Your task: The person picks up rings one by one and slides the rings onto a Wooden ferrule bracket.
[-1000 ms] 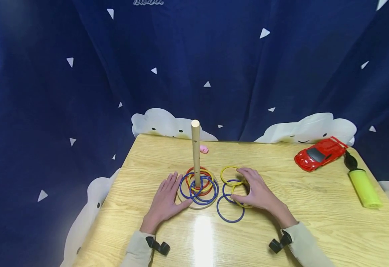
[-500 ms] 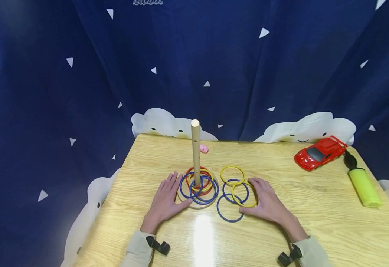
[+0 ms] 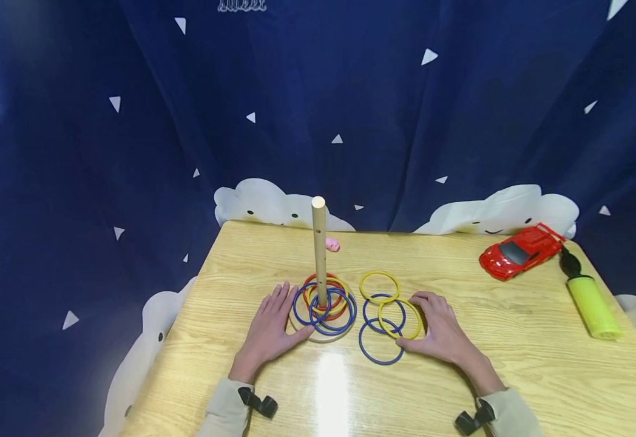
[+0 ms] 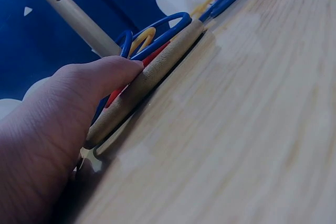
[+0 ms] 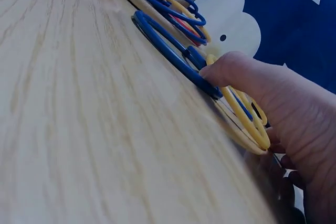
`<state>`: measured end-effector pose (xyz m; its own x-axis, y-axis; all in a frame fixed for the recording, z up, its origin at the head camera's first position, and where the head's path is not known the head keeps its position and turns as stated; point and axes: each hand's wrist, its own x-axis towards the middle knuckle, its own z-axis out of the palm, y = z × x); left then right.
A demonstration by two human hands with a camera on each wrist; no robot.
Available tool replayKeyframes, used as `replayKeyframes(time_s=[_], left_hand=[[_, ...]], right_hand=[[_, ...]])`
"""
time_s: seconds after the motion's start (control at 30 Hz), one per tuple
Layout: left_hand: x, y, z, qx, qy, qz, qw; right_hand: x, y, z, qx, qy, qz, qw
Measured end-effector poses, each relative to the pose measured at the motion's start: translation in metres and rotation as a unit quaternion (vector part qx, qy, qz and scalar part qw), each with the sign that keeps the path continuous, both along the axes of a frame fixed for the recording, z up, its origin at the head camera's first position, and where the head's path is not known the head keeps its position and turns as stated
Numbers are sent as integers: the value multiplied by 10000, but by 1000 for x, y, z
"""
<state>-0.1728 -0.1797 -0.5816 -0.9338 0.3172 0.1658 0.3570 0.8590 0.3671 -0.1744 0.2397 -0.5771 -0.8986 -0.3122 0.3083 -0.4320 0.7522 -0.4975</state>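
My left hand point(image 3: 269, 331) rests beside a round wooden base point(image 3: 326, 340) with an upright wooden post point(image 3: 320, 255). Its fingers lie straight on the left, and the thumb touches the rim. Red, yellow and blue rings lie stacked round the post. To the right, two yellow and two blue rings overlap on the table. My right hand point(image 3: 443, 331) spreads at the right side of the front yellow ring point(image 3: 420, 320). Its thumb touches the nearest blue ring point(image 3: 382, 364); in the right wrist view the fingers are partly hidden behind the yellow rings.
A red toy car point(image 3: 521, 252) and a yellow-green hand pump point(image 3: 593, 306) with a black end lie at the back right of the wooden table point(image 3: 274, 249). A small pink toy point(image 3: 332, 244) sits behind the post. A dark blue curtain point(image 3: 296, 73) hangs behind.
My right hand has drawn back to the right, uncovering the front yellow ring. The nearest blue ring has slid slightly right with the thumb. My left hand stays in place.
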Motion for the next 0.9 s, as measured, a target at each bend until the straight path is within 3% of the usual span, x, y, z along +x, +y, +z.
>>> replayKeyframes(time_s=[0.13, 0.53, 0.9], left_hand=[[1, 0, -1, -63, -106, 36, 9999], [-1, 0, -2, -24, 96, -45, 9999], [-2, -1, -3, -126, -219, 11, 9997]], right_hand=[[0, 1, -1, -94, 23, 29, 9999], [7, 10, 10, -535, -123, 282, 9981], [18, 16, 23, -608, -239, 274, 9975]])
